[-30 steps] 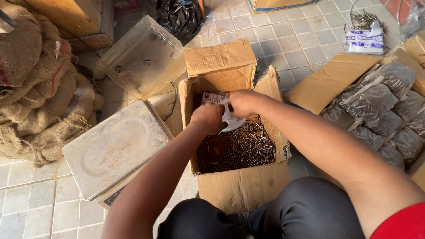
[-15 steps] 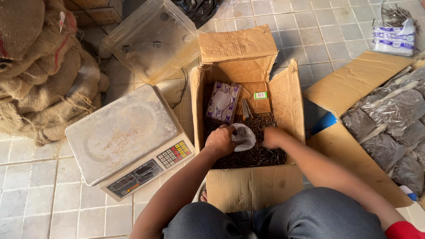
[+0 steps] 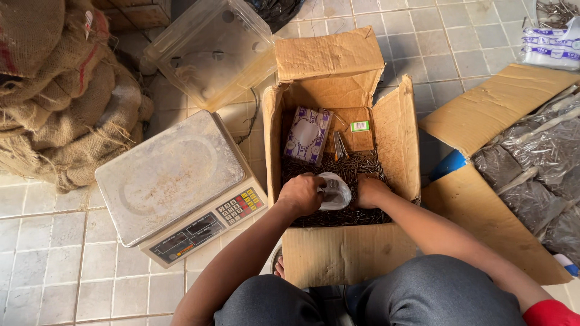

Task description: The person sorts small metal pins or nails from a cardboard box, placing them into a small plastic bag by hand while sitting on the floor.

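Observation:
An open cardboard box (image 3: 399, 139) stands in front of me, its bottom covered with dark nails (image 3: 356, 166). My left hand (image 3: 300, 193) grips the rim of a small clear plastic bag (image 3: 335, 192) over the nails. My right hand (image 3: 370, 191) is down in the nails beside the bag, fingers curled; what it holds is hidden. A purple-and-white packet (image 3: 308, 134) leans against the box's far wall.
A digital scale (image 3: 175, 178) with a steel pan sits left of the box. A clear plastic tub (image 3: 211, 48) lies behind it, burlap sacks (image 3: 54, 90) far left. Flattened cardboard (image 3: 489, 115) with filled nail bags (image 3: 538, 169) lies right.
Both hands have dropped from the box's upper part to the nails at the front. The clear bag now hangs open in my left hand. The view has shifted so the scale shows fully.

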